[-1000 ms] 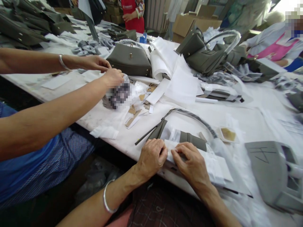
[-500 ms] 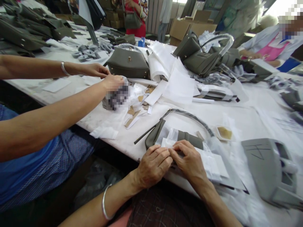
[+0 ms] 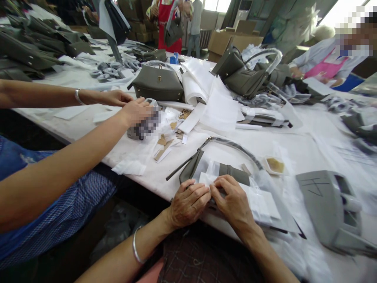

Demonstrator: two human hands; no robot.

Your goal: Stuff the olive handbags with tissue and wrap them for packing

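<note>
Bag (image 3: 190,169) at the near edge of the white surface (image 3: 182,155): olive-grey, paper (image 3: 207,178) laid on it, strap (image 3: 235,144) plastic-wrapped, arching. Left hand (image 3: 190,204) and right hand (image 3: 232,198) close together at its near side, fingers curled; cannot tell what they pinch. Card scraps (image 3: 165,151) strewn beyond; carton (image 3: 246,44), red apron (image 3: 165,21) at back.

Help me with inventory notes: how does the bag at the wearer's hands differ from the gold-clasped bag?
White sheeting partly covers the near bag; the clasped bag's front is bare. The clasped bag shows a gold-coloured clasp; the near bag shows none. The near bag's handle arches in plain view; the clasped bag's is mostly hidden. Both are grey-green.
</note>
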